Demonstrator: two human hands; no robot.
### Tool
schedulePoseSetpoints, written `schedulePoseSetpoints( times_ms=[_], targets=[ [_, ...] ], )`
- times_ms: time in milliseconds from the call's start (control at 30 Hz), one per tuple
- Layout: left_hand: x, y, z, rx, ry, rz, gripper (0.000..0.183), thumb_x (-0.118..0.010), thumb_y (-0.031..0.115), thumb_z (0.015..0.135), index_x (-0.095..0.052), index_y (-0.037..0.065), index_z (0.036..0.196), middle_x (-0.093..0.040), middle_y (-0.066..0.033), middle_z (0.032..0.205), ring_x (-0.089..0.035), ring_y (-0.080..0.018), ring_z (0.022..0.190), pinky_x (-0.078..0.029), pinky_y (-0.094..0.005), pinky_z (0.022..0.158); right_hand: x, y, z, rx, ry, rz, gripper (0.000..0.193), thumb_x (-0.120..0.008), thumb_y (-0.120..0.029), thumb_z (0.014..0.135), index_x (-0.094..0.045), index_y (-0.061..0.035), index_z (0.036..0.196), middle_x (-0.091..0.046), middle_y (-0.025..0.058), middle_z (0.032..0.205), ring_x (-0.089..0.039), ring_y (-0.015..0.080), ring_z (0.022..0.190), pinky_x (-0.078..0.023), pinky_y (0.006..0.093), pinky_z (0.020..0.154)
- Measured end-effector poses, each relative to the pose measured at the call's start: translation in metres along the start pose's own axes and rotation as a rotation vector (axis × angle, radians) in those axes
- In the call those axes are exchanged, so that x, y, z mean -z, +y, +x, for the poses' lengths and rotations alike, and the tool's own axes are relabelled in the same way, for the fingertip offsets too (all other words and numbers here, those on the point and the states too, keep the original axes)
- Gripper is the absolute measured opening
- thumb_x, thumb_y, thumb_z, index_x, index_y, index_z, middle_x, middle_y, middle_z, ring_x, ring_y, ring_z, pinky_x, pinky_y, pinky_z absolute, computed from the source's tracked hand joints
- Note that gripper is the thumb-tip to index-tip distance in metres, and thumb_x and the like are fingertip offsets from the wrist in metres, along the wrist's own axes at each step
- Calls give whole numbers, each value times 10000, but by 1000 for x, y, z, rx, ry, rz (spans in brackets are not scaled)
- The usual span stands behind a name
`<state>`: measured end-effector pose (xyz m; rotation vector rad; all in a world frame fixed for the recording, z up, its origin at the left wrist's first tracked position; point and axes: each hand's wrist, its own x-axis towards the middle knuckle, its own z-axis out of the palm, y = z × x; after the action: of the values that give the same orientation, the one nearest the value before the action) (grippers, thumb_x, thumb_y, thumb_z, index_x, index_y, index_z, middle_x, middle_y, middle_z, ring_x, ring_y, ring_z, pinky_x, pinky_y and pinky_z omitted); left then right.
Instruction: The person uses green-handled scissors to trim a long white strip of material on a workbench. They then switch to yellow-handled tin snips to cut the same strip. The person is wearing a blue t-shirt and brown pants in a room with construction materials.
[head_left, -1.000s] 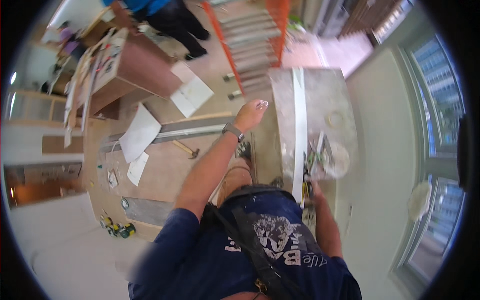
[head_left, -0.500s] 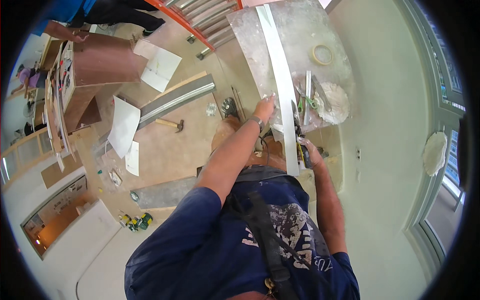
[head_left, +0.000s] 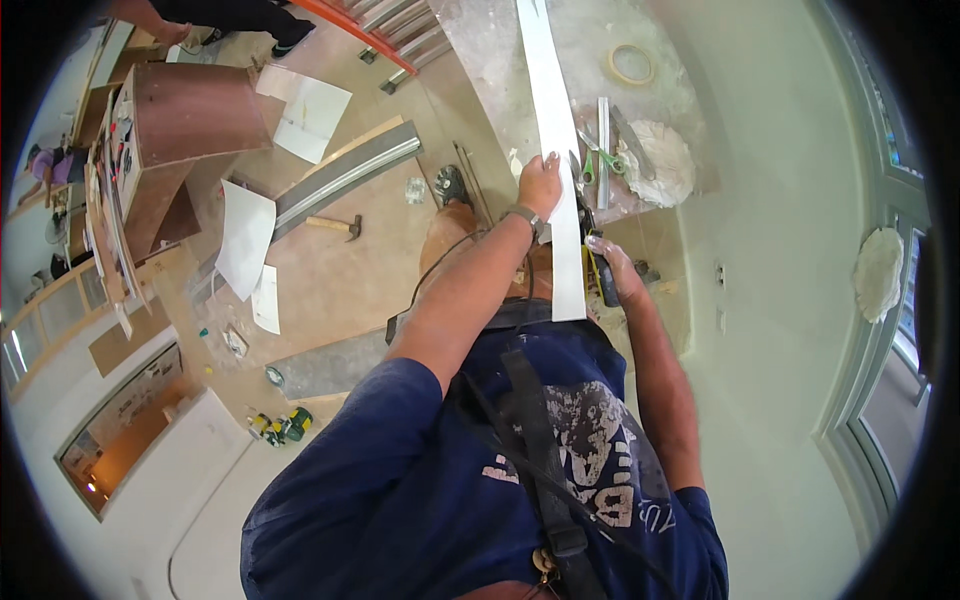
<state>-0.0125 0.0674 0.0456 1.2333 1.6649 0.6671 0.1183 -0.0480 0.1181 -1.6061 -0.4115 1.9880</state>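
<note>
A long white strip (head_left: 552, 110) runs from the table down toward my waist, its near end over my belt. My left hand (head_left: 540, 187) is closed on the strip's left edge, thumb on top. In my right hand (head_left: 622, 270), just right of the strip, is a black-and-yellow hand tool (head_left: 606, 282). Its dark front end lies partly behind the strip, so I cannot tell its kind. Green-handled scissors (head_left: 606, 160), a metal bar (head_left: 603, 125) and a flat metal blade (head_left: 630, 138) lie farther along, beside a white plaster mound (head_left: 662, 165).
The dusty table (head_left: 480, 50) carries a tape roll (head_left: 631, 64). Left of me on the floor are a hammer (head_left: 335, 225), a metal profile (head_left: 350, 178) and white sheet offcuts (head_left: 245, 235). An orange ladder (head_left: 350, 30) and another person's legs (head_left: 235, 22) are at the far left. A wall (head_left: 760, 250) rises on the right.
My left hand has come from beside the strip onto its edge. The strip's near end has shifted slightly up and left in view. My right hand still holds the tool, a little higher in view.
</note>
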Motion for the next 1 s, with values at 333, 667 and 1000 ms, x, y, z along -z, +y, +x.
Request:
schedulePoseSetpoints(
  times_ms=[333, 667, 1000],
  targets=[
    [2, 8, -8, -24, -16, 34, 372, -399, 279, 850, -487, -53, 707, -504, -251, 651, -482, -379, 630, -373, -419, 606, 14, 16, 8, 143, -27, -117, 388, -393, -293, 830, -551, 24, 989, -564, 118, 932, -498, 165, 883, -359, 283, 825],
    [2, 16, -18, 85, -89, -196, 376, -416, 303, 846, -513, -48, 753, -501, -162, 598, -445, -244, 548, -376, -353, 575, 21, 44, 15, 120, 86, 6, 326, -407, -296, 827, -534, -45, 991, -508, 90, 923, -455, 156, 861, -354, 279, 746],
    [-6, 4, 24, 204, -325, -415, 384, -458, 299, 814, -541, -63, 908, -563, -118, 742, -528, -185, 667, -422, -297, 623, 21, 19, -10, 148, 16, -26, 376, -460, -351, 780, -557, 6, 847, -583, 66, 786, -540, 136, 702, -427, 248, 654]
  ],
)
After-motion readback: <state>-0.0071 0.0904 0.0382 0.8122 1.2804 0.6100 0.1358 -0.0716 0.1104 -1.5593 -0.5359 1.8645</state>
